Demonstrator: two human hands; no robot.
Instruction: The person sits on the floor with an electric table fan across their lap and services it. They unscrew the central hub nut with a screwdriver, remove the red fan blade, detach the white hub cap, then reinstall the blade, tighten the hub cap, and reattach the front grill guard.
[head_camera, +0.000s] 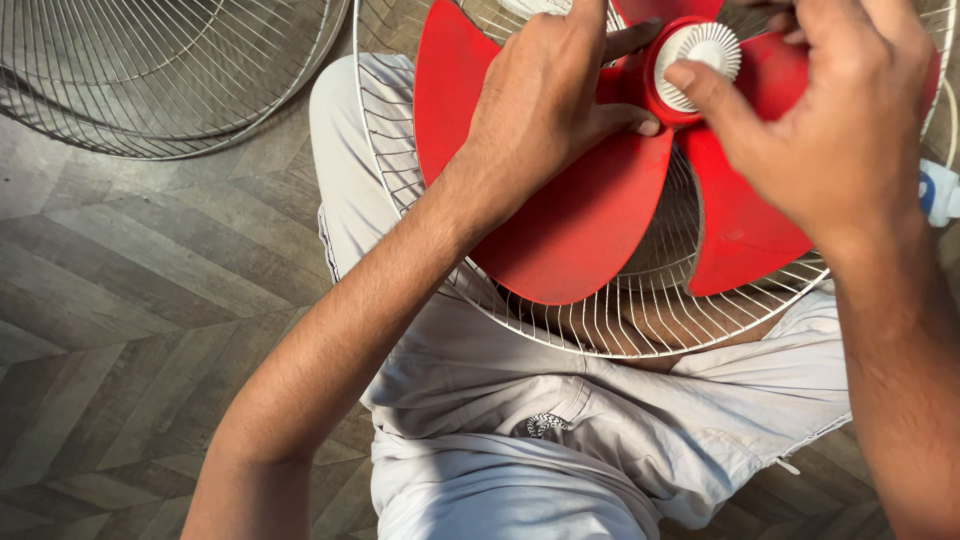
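The left hand presses on the hub of a red plastic three-bladed fan propeller, while the right hand sets thumb and fingers around the white ribbed round cap at its centre. The propeller sits inside a white wire fan guard resting on the person's lap in light grey shorts; a second wire fan guard lies on the herringbone wood-pattern floor.
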